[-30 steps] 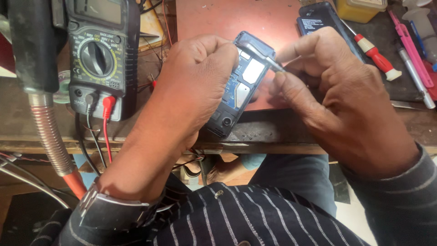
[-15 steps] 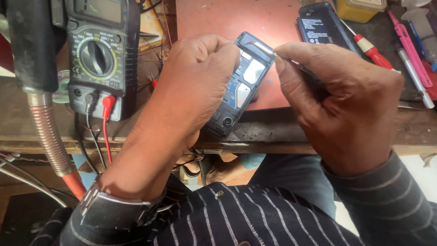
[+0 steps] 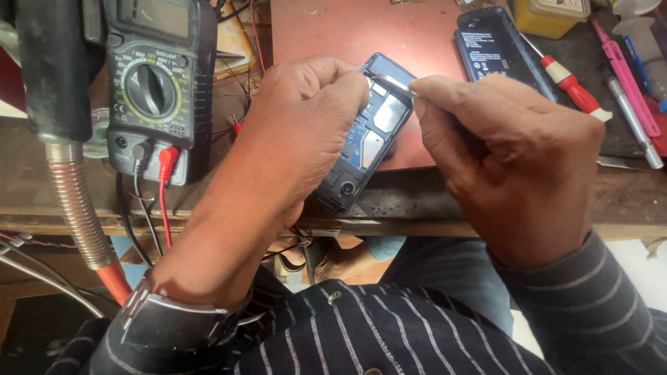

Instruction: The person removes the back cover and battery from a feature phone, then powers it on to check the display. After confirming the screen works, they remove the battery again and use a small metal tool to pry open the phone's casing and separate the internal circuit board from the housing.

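Clearly light, fragile: opened dark phone with bare blue circuit board [image 3: 368, 135] gripped edgewise in left hand [image 3: 292, 139]; right hand [image 3: 514, 160] pinching thin metal tweezers [image 3: 394, 83]; hold by rim, judged safest.

- The left hand [image 3: 292, 146] is bare, with a dark wristwatch [image 3: 174, 319] with a silvery metal case on the wrist, near left in the scene.
- The right hand [image 3: 514, 160] is bare too, its wrist running into a long sleeve [image 3: 590, 305].
- The shirt [image 3: 389, 333] is dark navy with thin white stripes.
- Blue trousers [image 3: 451, 278] show below.
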